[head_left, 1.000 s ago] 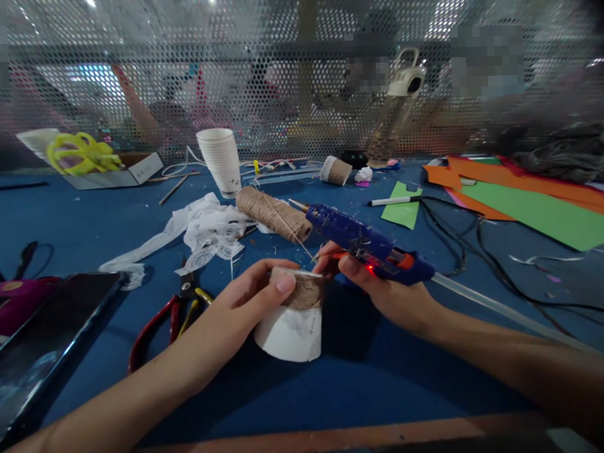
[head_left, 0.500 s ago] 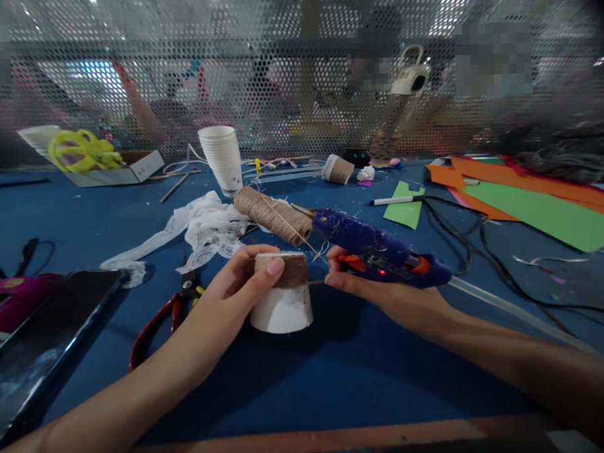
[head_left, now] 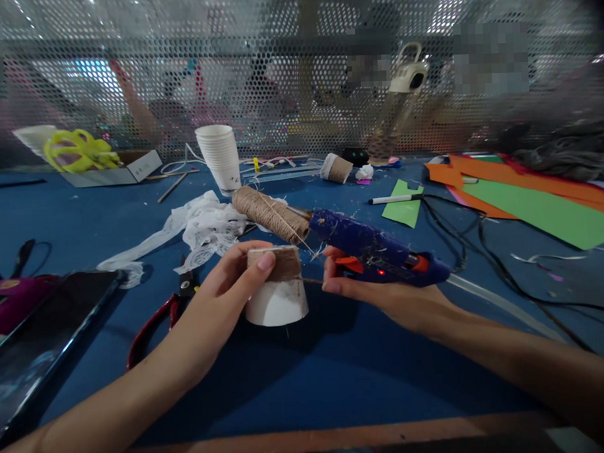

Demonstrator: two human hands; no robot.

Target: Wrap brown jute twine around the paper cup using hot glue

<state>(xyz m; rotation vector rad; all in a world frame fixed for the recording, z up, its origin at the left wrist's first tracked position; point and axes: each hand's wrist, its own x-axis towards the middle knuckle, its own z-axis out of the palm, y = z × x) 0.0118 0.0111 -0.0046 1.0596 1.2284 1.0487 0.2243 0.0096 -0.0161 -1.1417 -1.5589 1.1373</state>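
Observation:
My left hand is closed on an upside-down white paper cup, thumb in front and fingers behind. Brown twine is wound round the cup's narrow upper part. A strand runs from the cup to my right hand, which grips a blue glue gun with an orange trigger and a lit red light. The strand is pinched at the fingertips of that hand. The gun's nozzle points left, in front of a spool of twine. White lace ribbon lies behind my left hand.
Red-handled pliers and a phone lie at left. A stack of paper cups, yellow scissors in a box and a twine-wrapped cup stand farther back. Black cables and coloured paper lie at right.
The cup and my left hand have shifted slightly left and up in view, and the cup tilts a little. My right hand still grips the glue gun and strand.

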